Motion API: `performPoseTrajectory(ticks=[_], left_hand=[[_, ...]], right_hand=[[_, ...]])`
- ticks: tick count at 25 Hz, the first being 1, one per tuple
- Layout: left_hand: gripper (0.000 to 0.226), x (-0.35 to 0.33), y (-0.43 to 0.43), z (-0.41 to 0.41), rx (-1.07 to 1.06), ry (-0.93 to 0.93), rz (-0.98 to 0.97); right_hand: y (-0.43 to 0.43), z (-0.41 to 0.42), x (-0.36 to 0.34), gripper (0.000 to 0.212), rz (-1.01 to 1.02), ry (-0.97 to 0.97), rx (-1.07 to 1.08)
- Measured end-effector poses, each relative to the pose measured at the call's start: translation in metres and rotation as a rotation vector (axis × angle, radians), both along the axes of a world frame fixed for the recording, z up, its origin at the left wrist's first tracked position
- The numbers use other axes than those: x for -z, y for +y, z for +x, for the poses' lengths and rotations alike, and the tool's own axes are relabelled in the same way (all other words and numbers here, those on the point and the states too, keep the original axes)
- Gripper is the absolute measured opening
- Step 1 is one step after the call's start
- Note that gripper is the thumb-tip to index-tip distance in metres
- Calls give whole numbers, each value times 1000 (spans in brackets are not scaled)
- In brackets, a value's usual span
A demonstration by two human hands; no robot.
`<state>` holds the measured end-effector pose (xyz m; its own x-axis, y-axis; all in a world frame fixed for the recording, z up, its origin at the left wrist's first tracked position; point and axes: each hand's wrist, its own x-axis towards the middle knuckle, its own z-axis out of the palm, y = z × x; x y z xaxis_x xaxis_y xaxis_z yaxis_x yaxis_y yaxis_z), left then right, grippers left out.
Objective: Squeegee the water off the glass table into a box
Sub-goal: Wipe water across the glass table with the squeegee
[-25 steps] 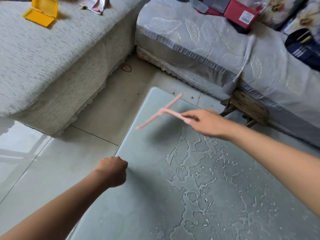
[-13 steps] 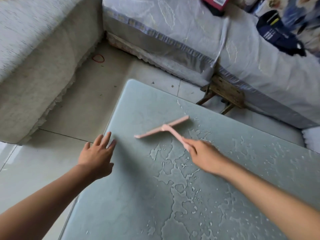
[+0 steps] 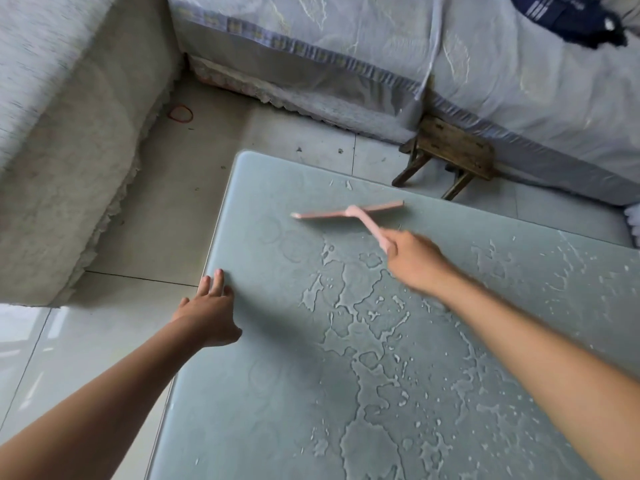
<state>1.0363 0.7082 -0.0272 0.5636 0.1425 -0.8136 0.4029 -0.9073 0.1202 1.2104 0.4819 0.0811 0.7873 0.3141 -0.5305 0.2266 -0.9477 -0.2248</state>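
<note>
The glass desk (image 3: 263,393) fills the lower right part of the view, and its far left corner is rounded. Two sofas under pale covers stand around it: one sofa (image 3: 381,39) along the far side and another sofa (image 3: 62,109) at the left. Between them and the desk lies a floor (image 3: 166,209) of light tiles. Water (image 3: 360,334) is spread over the middle and right of the desk in wide patches and many small drops, while the strip along the left edge looks nearly dry. A small wooden stool (image 3: 450,147) stands on the floor just beside the far sofa, past the far edge of the desk. A dark blue cloth (image 3: 568,15) lies on that sofa at the top right. The left hand (image 3: 207,315) rests on the left edge of the desk, its fingers straight and a little apart, holding nothing. The right hand (image 3: 414,259) is over the desk, and its fingers are clamped around the handle of the pink squeegee (image 3: 349,213). The blade of the squeegee is near the far edge of the desk, beyond the big water patches; if it touches the glass is not clear. A red rubber band (image 3: 180,113) lies on the floor in the corner between the sofas
</note>
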Motion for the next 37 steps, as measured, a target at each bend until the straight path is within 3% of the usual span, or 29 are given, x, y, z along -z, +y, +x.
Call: performPoseTrajectory(ticks=[5,9,14,21,24,27,31,37], left_hand=[[79,-4,-2,6,-18,39,-20],[79,-5,3,10,-14,91,-47],[74,-7,-2,11,-2,62,-5],[76,-6,4,7,9,37,-22],[75,-5,2,6,1,30,-12],[73,-5,1,7,-5,8,14],[66,-7,-6,6,-11,-23,65],[63,-2,-4,3,-10,-96,89]], right_hand=[[-52,-78,-38,33,-106,169,0],[-33,-51,-55,28,-38,90,-81],[20,-31,-18,38,58,-5,-155],[-83,-91,-31,33,-102,130,-98],[-104,-89,-57,32,-217,90,-134],[-81,-87,-59,35,-50,20,-253],[-19,-83,-27,37,54,69,-430],[-92,-80,-28,36,-105,147,-373]])
